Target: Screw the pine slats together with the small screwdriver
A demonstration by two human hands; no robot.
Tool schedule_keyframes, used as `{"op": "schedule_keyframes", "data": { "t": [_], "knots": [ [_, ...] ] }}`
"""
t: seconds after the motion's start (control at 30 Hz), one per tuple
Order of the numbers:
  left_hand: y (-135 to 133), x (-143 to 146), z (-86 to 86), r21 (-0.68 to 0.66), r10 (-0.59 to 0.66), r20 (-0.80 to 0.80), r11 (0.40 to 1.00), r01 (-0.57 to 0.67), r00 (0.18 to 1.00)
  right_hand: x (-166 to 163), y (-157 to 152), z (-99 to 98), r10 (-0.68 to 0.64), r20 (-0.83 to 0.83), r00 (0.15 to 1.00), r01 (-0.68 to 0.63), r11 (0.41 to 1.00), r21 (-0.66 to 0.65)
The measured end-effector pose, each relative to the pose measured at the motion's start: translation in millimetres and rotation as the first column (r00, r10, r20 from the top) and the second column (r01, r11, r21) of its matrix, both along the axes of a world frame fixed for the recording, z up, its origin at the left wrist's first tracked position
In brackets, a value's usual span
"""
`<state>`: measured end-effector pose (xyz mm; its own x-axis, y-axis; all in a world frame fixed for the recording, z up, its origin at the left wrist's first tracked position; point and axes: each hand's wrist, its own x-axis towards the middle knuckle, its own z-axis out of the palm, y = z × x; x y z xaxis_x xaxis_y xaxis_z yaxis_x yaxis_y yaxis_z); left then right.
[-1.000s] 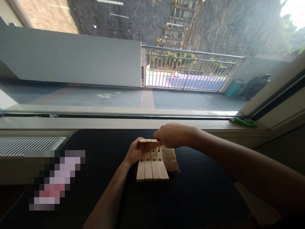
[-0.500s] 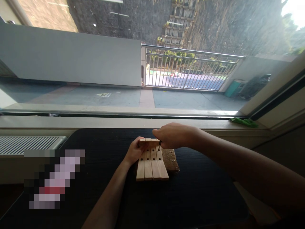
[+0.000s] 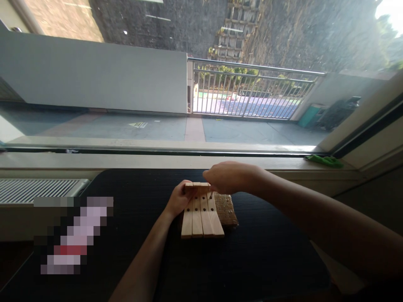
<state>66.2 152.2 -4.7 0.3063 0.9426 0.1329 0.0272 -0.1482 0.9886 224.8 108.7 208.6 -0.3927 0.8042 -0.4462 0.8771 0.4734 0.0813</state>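
A pale wooden piece of several joined slats (image 3: 197,224) stands on the dark table, with rows of dark holes across its face and a raised strip along its far end. My left hand (image 3: 178,200) grips its far left side, fingers partly hidden behind the wood. Over the far right corner, my right hand (image 3: 231,177) is closed in a fist around what looks like a screwdriver (image 3: 211,195). Only its thin shaft shows, pointing down at a hole in the rightmost slat; the handle is hidden. A brown, pitted block (image 3: 226,209) lies partly beneath the wood, on its right.
The black table (image 3: 252,260) has rounded corners and meets the window sill (image 3: 151,161). A green cloth (image 3: 324,161) lies on the sill at right. A blurred-out pinkish object (image 3: 78,235) is at left, near a radiator (image 3: 40,191). Outside is a railing (image 3: 252,92).
The view has shifted very slightly. My right fist has turned a little over the same hole, covering the dark part of the tool seen before. My left hand keeps its hold.
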Motion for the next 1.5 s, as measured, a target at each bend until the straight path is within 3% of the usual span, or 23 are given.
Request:
{"op": "schedule_keyframes", "data": {
  "t": [0.33, 0.67, 1.0, 1.27, 1.5],
  "knots": [
    [-1, 0, 3.4, -0.008, -0.002, -0.017, 1.0, 0.002, 1.0, 1, 2, -2.6, 0.024, 0.017, 1.0, -0.024, 0.999, 0.029],
    [-3, 1, 9.3, 0.016, 0.022, -0.029, 1.0, -0.021, 0.999, -2, 7, -3.1, 0.031, 0.085, 0.996, -0.03, 0.999, -0.022],
    [-2, 1, 8.8, 0.015, 0.025, -0.035, 1.0, -0.025, 0.999, 2, 0, 2.4, 0.001, 0.047, 0.999, 0.002, 0.998, -0.067],
    [-5, 2, 11.2, -0.022, 0.005, -0.01, 1.0, -0.005, 1.0, 9, -3, 0.5, 0.094, -0.051, 0.994, -0.091, 0.994, 0.055],
    [-4, 2, 12.0, 0.016, 0.025, -0.023, 1.0, -0.025, 0.999, 15, -2, -10.6, 0.046, -0.114, 0.992, -0.035, 0.995, 0.092]
  ]
}}
